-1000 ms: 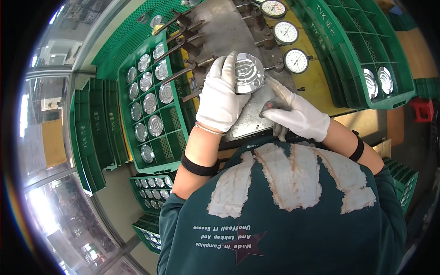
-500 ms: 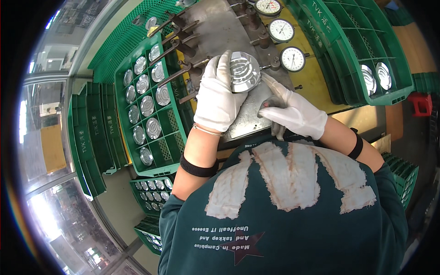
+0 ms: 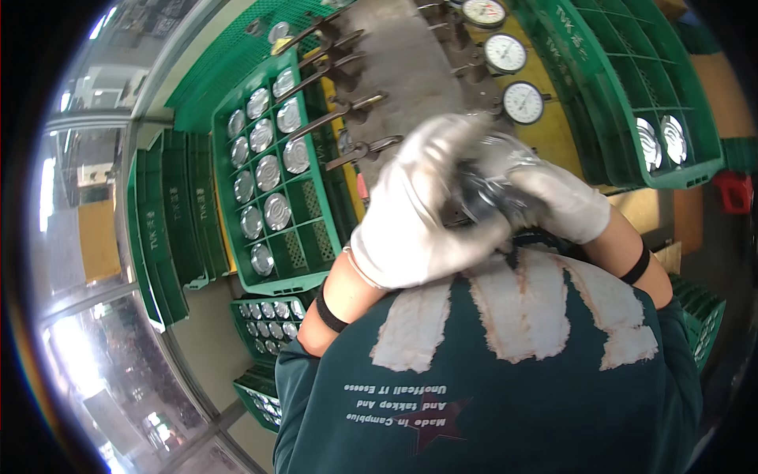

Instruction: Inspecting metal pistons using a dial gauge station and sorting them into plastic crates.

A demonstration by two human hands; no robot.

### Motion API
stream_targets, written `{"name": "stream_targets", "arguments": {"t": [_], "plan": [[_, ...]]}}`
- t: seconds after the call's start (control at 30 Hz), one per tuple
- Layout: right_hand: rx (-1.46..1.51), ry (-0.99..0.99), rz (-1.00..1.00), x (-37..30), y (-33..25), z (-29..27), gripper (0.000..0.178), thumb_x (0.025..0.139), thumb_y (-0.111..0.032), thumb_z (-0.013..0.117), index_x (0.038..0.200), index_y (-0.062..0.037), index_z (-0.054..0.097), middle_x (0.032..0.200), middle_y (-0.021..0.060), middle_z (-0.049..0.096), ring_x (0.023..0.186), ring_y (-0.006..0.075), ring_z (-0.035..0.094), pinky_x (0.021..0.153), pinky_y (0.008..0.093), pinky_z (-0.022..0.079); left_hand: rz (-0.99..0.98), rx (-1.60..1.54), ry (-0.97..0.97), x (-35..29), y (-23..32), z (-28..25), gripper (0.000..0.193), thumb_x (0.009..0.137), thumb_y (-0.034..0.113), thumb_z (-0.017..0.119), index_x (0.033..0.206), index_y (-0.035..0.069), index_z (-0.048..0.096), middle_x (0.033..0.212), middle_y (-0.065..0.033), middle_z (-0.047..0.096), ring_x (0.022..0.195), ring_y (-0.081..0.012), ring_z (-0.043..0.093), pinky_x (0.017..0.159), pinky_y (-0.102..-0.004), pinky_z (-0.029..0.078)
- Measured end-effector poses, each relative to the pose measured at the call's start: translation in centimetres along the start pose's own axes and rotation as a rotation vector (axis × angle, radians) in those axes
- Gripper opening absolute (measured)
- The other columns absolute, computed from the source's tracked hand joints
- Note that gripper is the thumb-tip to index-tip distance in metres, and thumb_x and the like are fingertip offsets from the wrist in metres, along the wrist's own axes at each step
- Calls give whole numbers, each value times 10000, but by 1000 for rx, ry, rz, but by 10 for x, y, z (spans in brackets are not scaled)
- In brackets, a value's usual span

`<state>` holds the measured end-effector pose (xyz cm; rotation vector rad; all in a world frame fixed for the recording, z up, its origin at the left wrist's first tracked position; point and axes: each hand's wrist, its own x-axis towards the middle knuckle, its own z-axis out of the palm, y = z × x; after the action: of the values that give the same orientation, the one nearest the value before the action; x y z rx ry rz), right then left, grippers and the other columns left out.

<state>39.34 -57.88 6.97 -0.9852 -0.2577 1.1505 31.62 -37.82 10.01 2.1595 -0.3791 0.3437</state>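
Note:
Close to my chest, a shiny metal piston (image 3: 483, 193) is held between my two white-gloved hands, tilted so that its dark side partly shows. My left hand (image 3: 410, 221) curls round it from the left, its fingers smeared by motion. From the right, my right hand (image 3: 572, 201) grips the piston, with dark fingertip coverings against it. Just beyond the hands lies a grey metal fixture plate (image 3: 395, 63), with rod-like clamps (image 3: 347, 107) along its left side. Dial gauges (image 3: 523, 103) line its right side.
On the left, a green divided crate (image 3: 304, 283) holds several pistons in its compartments. Another green crate (image 3: 679, 180) at the right has two pistons at its near end. Stacked green trays (image 3: 154, 237) stand by the window. More filled crates (image 3: 268, 324) sit lower left.
The piston has come off its place above the plate toward my chest and tilted. My left hand has turned around it, and my right hand has closed onto it.

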Motion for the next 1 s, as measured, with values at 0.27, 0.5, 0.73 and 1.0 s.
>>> {"name": "stream_targets", "arguments": {"t": [0.27,0.5,0.73,1.0], "plan": [[79,339,-681,-99,-58,-112,655,964,-470,489,1395,23,468,1345,211,547,1202,323,569,1010,422,475,-630,802,106,-85,-104,-132,622,813,203,697,1371,7,505,1235,-225,641,1128,-383,623,1000,-404,481],[-1200,1491,-778,-172,-90,-258,680,890,-297,710,1402,59,440,1323,209,562,1177,291,583,1033,362,441,-1266,858,-335,-164,-180,-171,1045,718,295,802,1554,70,217,1332,-208,593,1209,-360,587,1038,-393,457],[-1836,1729,-98,-201,-96,-332,722,850,-529,640,1468,-206,450,1309,283,550,1201,450,546,1002,459,455,-1393,907,-349,-160,-200,-156,1166,673,236,823,1578,91,104,1357,-195,571,1227,-345,575,1037,-376,459],[-1830,1427,508,-178,-119,-339,625,945,-568,488,1381,-126,558,1308,221,593,1259,384,528,1032,435,435,-986,929,95,-146,-113,-161,963,667,147,835,1489,181,335,1416,-196,438,1220,-362,559,1021,-422,487]]}}
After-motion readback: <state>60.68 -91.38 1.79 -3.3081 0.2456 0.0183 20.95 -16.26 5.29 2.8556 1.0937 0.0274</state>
